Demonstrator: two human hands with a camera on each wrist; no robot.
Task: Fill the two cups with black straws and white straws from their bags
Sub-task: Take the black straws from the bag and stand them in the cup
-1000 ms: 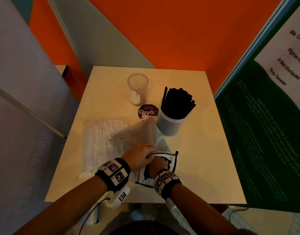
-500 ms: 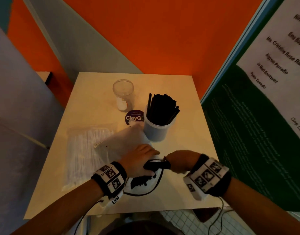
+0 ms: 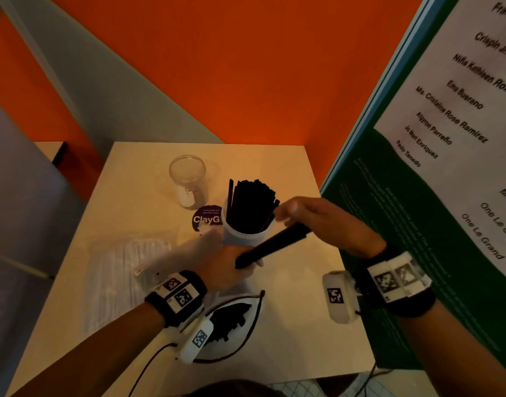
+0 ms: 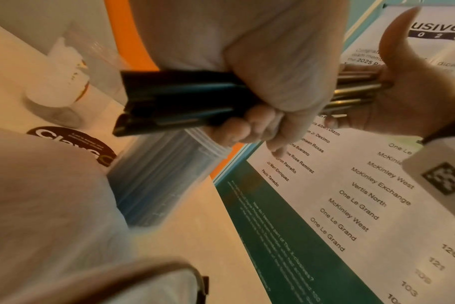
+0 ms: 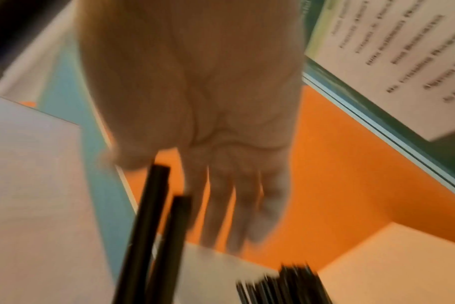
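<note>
Bundle: black straws (image 3: 272, 243) held level above the surface (image 3: 297, 316), just in front of the white cup (image 3: 240, 236).
Left hand (image 3: 226, 270): grip curled round the near end of the bundle — the left wrist view shows its fingers (image 4: 237, 127) wrapped under the straws.
Right hand (image 3: 323, 224): at the bundle's far end, the straw tips against the palm; grip spread, and in the blurred right wrist view the fingers (image 5: 221, 205) are straight.
White cup: upright, packed with more black straws standing on end.
Clear cup (image 3: 189, 179): upright behind and to the left of the white cup, apart from it; no straws in it.
Bag of white straws (image 3: 126, 270): flat on the left part of the surface, full.
Black-straw bag (image 3: 234, 319): lying by the left wrist — a few dark straws inside.
Round purple sticker (image 3: 206, 219): on the surface between the two cups.
</note>
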